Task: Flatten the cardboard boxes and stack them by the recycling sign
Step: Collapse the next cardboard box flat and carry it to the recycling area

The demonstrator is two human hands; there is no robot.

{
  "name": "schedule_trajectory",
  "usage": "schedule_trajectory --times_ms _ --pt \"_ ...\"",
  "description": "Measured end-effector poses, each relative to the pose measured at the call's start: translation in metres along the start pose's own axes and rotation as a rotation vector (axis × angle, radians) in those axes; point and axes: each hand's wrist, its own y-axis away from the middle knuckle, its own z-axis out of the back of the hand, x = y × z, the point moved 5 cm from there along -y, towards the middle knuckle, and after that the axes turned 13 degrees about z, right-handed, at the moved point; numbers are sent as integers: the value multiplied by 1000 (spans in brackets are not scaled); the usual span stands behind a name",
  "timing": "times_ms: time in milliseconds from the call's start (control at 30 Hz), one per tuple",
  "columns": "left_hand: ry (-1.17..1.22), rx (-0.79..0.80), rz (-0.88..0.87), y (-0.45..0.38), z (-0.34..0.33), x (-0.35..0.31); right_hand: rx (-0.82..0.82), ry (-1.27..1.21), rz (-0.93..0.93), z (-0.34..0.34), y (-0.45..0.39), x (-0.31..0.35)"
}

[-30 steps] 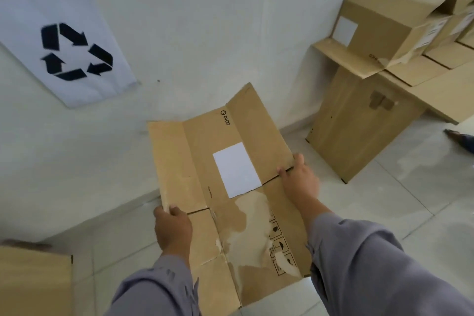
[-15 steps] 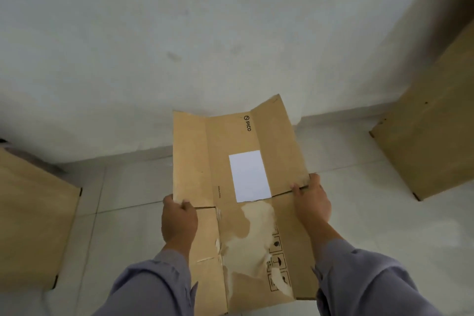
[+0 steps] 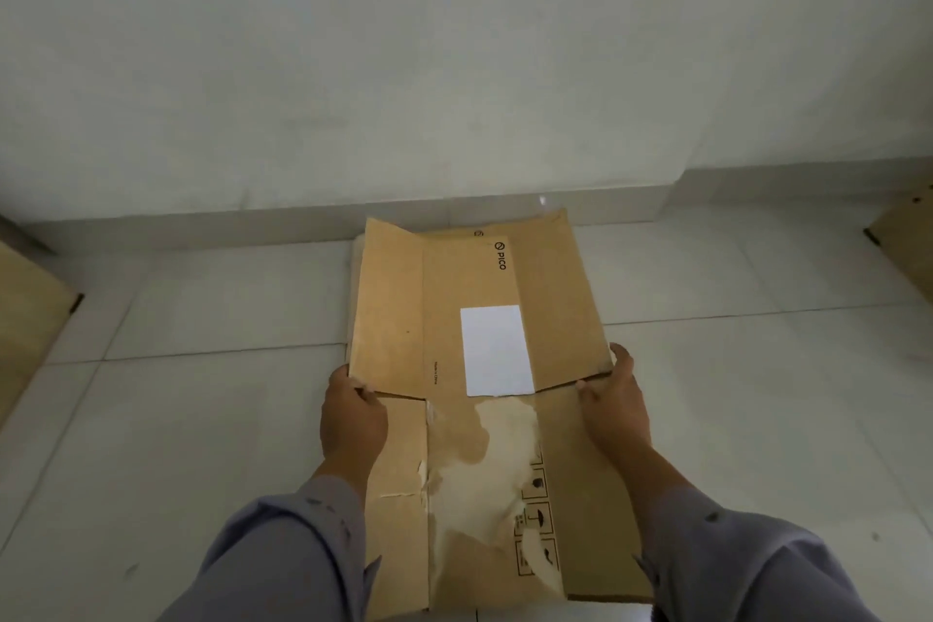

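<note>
flat box (image 3: 474,369) btwn hands | L fingers (image 3: 353,391) + R fingers (image 3: 618,359) grip side edges

A flattened brown cardboard box (image 3: 484,369) is held out lengthwise over the tiled floor, its far flaps spread near the base of the wall. A white label is stuck at its middle, "PICO" is printed near the far edge, and handling symbols are printed near the close end. A pale torn patch is seen below the label.
</note>
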Motion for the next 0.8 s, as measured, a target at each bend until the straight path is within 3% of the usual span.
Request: schedule_trajectory --times_ms 100,167,233,300,367,433,533,800 --pt "-258 76 71 2 -15 28 58 283 46 -9 10 -13" --pt "-518 53 4 16 -18 50 49 480 210 -10 26 -13" --pt "-668 12 -249 40 -21 67 147 562 431 -22 47 -17" --pt "-806 116 -546 63 -36 90 366 591 599 -40 71 -25" --pt "-949 241 -679 79 -48 113 575 649 712 -55 91 -36" --pt "-991 337 -658 82 -50 121 737 741 807 -60 104 -40" --pt "-982 387 -591 84 -44 125 855 820 902 -59 108 -49" --pt "-1004 338 -455 64 -33 100 797 964 837 -51 76 -35"
